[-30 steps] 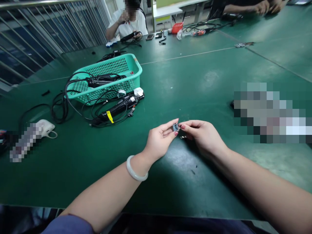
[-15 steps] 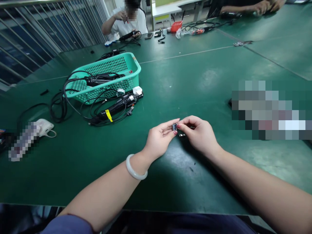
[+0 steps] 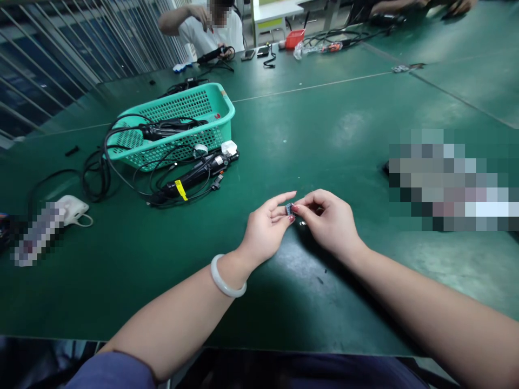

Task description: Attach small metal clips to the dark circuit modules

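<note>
Between my fingertips is a small dark, bluish-grey piece (image 3: 289, 209), too small for its kind to be told. My left hand (image 3: 265, 227) grips it from the left with the thumb and inner fingers, the index finger stretched out above it. From the right, my right hand (image 3: 332, 219) pinches its edge between thumb and bent index finger. A small shiny metal piece (image 3: 303, 223) lies on the green table (image 3: 259, 308) just under my right thumb.
A teal basket (image 3: 227, 116) with black cabled devices stands left of centre. In front of it lies a black handheld device (image 3: 190, 178) with cables. A white object (image 3: 73, 209) is at left, a blurred-out item (image 3: 450, 183) at right. A person (image 3: 219, 32) sits across the table.
My left index finger has lifted away from the small piece and straightened. Both hands stay at nearly the same spot. The person opposite has raised an arm slightly.
</note>
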The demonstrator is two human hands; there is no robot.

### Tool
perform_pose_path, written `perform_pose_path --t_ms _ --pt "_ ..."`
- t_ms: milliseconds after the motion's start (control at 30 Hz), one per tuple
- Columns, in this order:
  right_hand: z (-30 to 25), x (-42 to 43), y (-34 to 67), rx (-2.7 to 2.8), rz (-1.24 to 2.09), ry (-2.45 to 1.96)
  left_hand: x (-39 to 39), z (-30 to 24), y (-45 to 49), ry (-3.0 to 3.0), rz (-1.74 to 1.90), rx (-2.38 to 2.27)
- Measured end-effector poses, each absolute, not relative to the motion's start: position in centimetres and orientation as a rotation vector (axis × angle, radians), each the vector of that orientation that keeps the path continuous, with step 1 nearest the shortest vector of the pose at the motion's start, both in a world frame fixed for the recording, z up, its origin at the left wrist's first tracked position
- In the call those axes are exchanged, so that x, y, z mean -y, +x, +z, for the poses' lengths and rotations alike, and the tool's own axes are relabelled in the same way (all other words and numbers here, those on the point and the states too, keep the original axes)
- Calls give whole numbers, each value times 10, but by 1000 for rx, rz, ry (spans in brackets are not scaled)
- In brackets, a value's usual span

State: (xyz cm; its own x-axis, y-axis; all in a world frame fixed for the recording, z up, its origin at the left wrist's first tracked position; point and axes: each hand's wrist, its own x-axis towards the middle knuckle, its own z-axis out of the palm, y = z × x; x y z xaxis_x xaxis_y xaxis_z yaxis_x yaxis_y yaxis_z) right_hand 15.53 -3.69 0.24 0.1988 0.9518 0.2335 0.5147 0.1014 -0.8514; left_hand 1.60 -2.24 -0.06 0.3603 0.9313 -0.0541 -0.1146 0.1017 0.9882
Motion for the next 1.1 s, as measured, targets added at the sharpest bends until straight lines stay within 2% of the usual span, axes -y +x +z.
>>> perform_pose_path --t_ms 233,433,600,867,1100 --pt "2 35 159 1402 808 -1497 23 0 14 1266 929 -898" --pt "8 40 162 1670 440 -1414 20 4 15 1201 889 -867" --pt "14 33 182 1713 534 -1524 13 2 11 990 939 -860" --pt "9 29 193 2219 672 -1601 7 0 9 832 1001 -928" --pt "8 29 192 2202 676 -1606 8 2 11 822 982 -942"
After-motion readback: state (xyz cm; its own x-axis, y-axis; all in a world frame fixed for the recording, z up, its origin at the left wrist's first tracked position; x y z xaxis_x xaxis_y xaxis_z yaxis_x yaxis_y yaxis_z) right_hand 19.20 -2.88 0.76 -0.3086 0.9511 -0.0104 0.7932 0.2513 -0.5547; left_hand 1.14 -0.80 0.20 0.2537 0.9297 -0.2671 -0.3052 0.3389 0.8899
